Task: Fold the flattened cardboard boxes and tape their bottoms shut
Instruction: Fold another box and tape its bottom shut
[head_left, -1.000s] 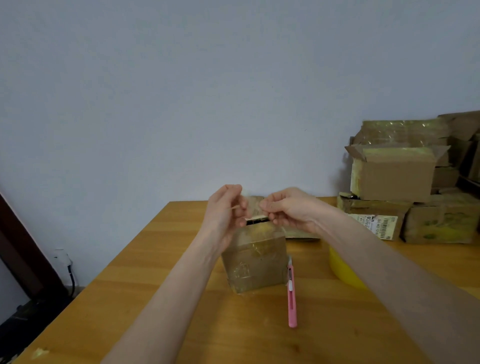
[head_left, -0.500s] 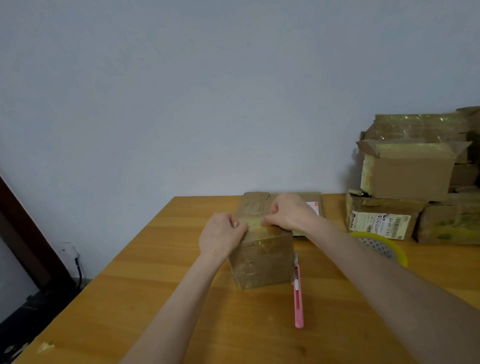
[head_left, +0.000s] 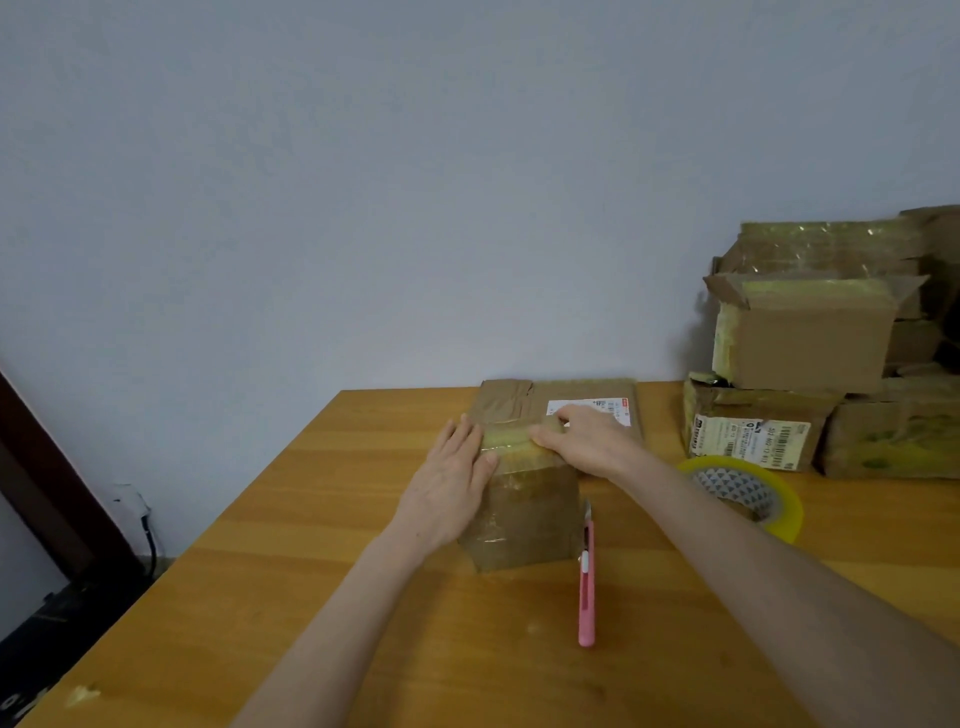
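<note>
Wooden table, two hands pressing one box — one cutter

Left hand, right hand (both flat)

Pink knife, tape roll, stacked boxes rightward.

Stacked boxes run off the right edge, their label print too small.
</note>
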